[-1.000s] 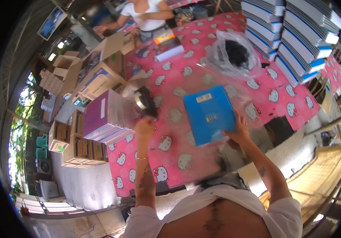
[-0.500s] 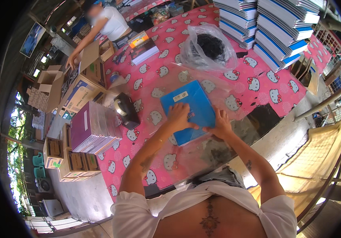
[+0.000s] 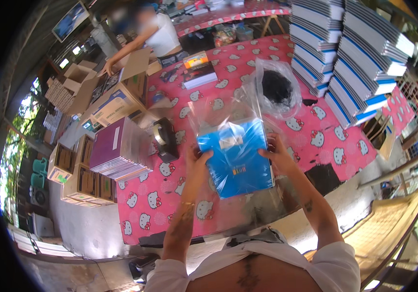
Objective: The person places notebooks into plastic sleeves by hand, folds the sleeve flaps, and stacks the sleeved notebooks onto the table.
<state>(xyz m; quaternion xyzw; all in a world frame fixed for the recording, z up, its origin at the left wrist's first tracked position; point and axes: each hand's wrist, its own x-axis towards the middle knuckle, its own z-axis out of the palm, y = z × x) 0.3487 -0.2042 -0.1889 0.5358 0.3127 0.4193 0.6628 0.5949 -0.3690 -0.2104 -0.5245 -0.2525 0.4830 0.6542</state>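
A blue notebook (image 3: 238, 168) is held up slightly tilted in front of me, above the pink table cover. Clear, shiny plastic (image 3: 221, 114) wraps it and sticks out past its far edge; a pale label shows through. My left hand (image 3: 197, 158) grips its left edge, thumb on the cover and fingers partly hidden. On the opposite edge, my right hand (image 3: 276, 147) holds it the same way. Left of my left hand sits a black tape dispenser (image 3: 165, 140) with a roll of tape. Beyond it stands a stack of purple notebooks (image 3: 114, 146) in clear plastic.
Tall stacks of spiral notebooks (image 3: 359, 63) rise at the far right. A clear plastic bag (image 3: 289, 97) with something black inside lies near them. Books (image 3: 201, 75) lie at the back. A person (image 3: 164, 36) reaches into a cardboard box (image 3: 121, 104) at the far left.
The notebook lay flatter, my left hand spread on its cover; now both hands grip its side edges and lift it. Plastic now visibly stands up beyond it. The view has shifted.
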